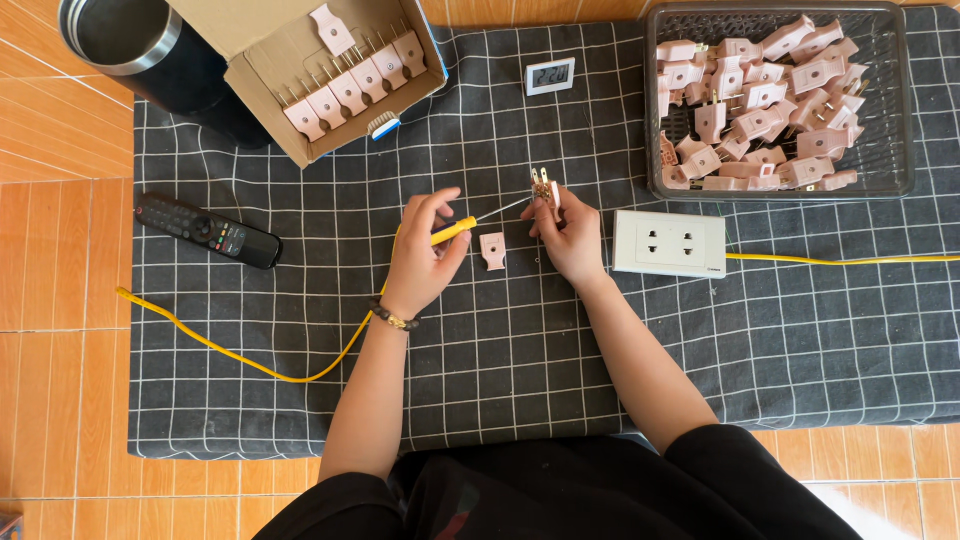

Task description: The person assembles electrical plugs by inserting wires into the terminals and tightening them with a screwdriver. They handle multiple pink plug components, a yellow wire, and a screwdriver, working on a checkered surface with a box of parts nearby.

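My left hand (422, 252) grips a small screwdriver (462, 224) with a yellow handle, its thin shaft pointing right. My right hand (570, 235) holds a pink plug half (545, 187) with metal prongs sticking up, and the screwdriver tip meets it. A loose pink plug cover (492, 250) lies on the mat between my two hands. A yellow cable (230, 355) runs from under my left hand out to the left.
A black checked mat (300, 330) covers the orange tile floor. A wire tray (900, 185) of several pink plugs sits top right, a cardboard box (262, 90) of plugs top left. Also here: white socket block (668, 243), remote (207, 230), small digital clock (550, 76), dark cylinder (130, 40).
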